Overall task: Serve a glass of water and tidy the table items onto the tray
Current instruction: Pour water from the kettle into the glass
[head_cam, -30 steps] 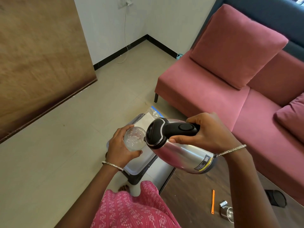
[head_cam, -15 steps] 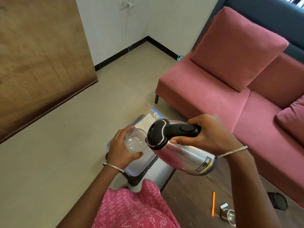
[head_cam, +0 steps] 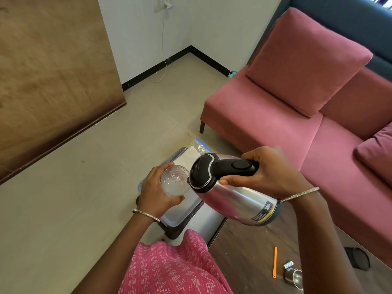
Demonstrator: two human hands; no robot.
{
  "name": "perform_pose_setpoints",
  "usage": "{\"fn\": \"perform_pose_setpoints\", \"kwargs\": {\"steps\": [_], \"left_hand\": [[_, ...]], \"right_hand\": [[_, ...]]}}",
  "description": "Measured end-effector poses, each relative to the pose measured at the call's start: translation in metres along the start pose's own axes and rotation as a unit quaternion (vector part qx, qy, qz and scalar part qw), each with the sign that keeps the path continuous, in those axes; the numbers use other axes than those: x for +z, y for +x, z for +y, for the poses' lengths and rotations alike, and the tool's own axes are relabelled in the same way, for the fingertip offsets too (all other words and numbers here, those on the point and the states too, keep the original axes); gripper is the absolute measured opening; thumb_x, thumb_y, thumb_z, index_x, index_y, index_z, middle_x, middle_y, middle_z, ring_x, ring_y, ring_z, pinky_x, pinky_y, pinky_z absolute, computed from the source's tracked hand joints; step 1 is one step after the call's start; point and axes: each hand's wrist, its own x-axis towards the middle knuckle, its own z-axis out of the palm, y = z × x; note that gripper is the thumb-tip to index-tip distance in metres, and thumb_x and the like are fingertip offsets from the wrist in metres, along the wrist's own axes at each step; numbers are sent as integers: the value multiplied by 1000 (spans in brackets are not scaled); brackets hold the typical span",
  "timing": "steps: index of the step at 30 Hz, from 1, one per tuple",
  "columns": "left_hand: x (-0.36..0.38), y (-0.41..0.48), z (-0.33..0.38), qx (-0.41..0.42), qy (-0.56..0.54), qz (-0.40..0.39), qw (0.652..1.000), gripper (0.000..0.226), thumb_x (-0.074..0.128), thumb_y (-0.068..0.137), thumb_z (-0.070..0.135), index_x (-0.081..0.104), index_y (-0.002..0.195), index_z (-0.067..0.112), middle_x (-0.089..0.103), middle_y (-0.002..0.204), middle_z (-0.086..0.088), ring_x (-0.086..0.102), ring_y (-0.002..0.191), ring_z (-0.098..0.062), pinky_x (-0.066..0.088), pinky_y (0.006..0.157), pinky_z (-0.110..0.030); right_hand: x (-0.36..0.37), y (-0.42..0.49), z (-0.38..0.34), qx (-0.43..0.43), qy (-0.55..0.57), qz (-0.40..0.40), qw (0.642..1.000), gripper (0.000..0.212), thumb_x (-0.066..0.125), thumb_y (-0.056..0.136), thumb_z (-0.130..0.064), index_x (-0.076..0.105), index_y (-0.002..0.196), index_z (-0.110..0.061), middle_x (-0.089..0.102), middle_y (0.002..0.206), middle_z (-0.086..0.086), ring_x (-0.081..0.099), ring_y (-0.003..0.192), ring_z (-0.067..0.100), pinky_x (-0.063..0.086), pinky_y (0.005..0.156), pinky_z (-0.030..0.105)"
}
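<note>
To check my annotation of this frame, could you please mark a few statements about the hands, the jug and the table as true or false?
1. The left hand grips the glass. True.
2. The steel jug stands upright on the table. False: the right hand holds it tilted toward the glass.
3. An orange pen lies on the table. True.
4. The orange pen lies in the tray. False: it is on the table, apart from the tray.

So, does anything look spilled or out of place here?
No spill is visible. Only the clear plastic bag looks out of place: it hangs past the far edge of the tray. The left hand holds the glass above that tray.
</note>
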Motion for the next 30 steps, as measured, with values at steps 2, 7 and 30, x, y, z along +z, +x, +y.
{"fn": "perform_pose_setpoints", "kwargs": {"steps": [2, 7, 30], "left_hand": [[0, 0, -1, 1, -1, -2, 1000, 95, 94, 44, 21, 51, 128, 28, 53, 121, 10, 52, 108, -8, 50, 91, -28], [1, 1, -2, 5, 11, -3, 1000, 95, 94, 43, 24, 51, 128, 29, 53, 120, 11, 52, 106, -10, 51, 89, -28], [4, -1, -6, -4, 6, -9, 1000, 94, 93, 46, 25, 50, 129, 29, 54, 123, 10, 53, 110, -12, 53, 91, -35]], "right_hand": [[0, 0, 0, 1, 1, 0, 1000, 67, 69, 53, -85, 58, 57, -19, 49, 51, 7, 30, 46, 9, 27, 45, 30], [-1, 0, 0, 1, -7, -1, 1000, 68, 69, 54, -84, 56, 56, -18, 48, 51, 7, 29, 47, 9, 27, 45, 30], [1, 5, 0, 8, -10, -5, 1000, 60, 67, 53, -87, 54, 55, -28, 47, 50, 6, 29, 47, 9, 26, 45, 28]]}}
